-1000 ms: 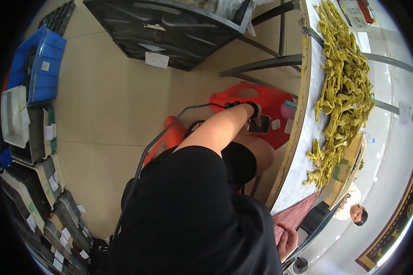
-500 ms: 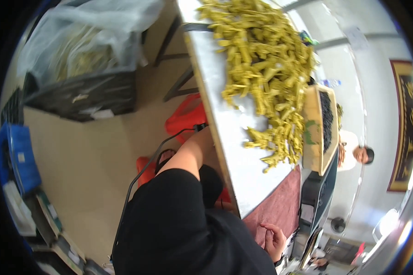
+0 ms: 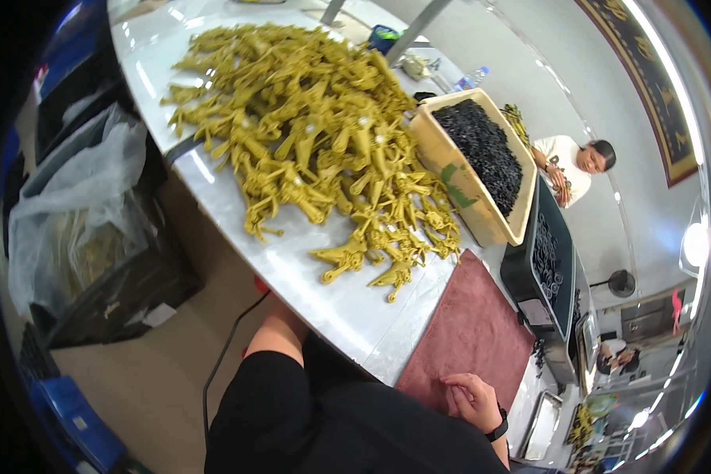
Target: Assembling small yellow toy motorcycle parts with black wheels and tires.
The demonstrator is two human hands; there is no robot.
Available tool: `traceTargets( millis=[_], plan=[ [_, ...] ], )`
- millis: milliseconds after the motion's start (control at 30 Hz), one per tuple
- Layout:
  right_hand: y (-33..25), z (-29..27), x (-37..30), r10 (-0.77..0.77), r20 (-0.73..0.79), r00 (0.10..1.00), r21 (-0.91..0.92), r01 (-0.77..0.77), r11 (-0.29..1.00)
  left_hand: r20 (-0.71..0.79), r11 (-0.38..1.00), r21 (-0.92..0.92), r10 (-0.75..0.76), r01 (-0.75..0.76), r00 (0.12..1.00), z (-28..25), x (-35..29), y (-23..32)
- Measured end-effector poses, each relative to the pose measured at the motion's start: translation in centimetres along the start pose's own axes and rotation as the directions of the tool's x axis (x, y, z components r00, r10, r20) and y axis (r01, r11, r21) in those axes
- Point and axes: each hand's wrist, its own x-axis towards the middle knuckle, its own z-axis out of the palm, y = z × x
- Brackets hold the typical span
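My right hand [image 3: 474, 401] rests at the near edge of a red-brown cloth [image 3: 474, 324] on the table, its fingers loosely bent and apart. Nothing shows in it; a dark band circles the wrist. My left forearm [image 3: 280, 328] reaches down beside the table's edge, and the hand is hidden beneath it. Ahead, a large heap of olive-yellow rubbery pieces [image 3: 316, 134], knobbed and branching, spreads over the white tabletop [image 3: 324, 308]. Both hands are apart from the heap.
A cream bin [image 3: 450, 170] of small black pieces stands right of the heap, beside a dark bin [image 3: 521, 280] holding black rings. Another person [image 3: 565, 162] works beyond. Left on the floor are a plastic-lined black crate [image 3: 118, 292] and a blue box [image 3: 79, 423]. A black cable [image 3: 217, 363] hangs near my arm.
The view has swung toward the right and the table, so the heap, bins and cloth show more fully. My right hand stays on the cloth; my left arm stays low beside the table.
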Motion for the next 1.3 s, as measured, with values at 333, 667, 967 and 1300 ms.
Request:
traceTargets(
  millis=[333,667,967,1300],
  plan=[
    [0.7,-0.5,-0.5,-0.046,-0.056,0.997,-0.02,0.045,0.999,-0.105,0.947,0.289,0.175,-0.138,0.979,-0.6,-7.0,-3.6],
    [2.7,-1.1,-1.6,-0.189,-0.235,0.954,-0.036,0.186,0.982,-0.035,0.762,0.49,0.503,-0.424,0.863,-7.9,-10.8,-9.1],
    [3.6,-1.1,-2.4,-0.242,-0.275,0.93,0.072,0.271,0.96,0.653,0.47,-0.752,0.431,0.463,0.622,-26.3,-13.6,-1.8],
    [0.6,-1.9,-1.7,-0.397,-0.184,0.899,0.418,0.437,0.796,-0.313,0.158,-0.879,0.519,-0.45,0.795,-31.3,-1.8,17.9]
  ],
)
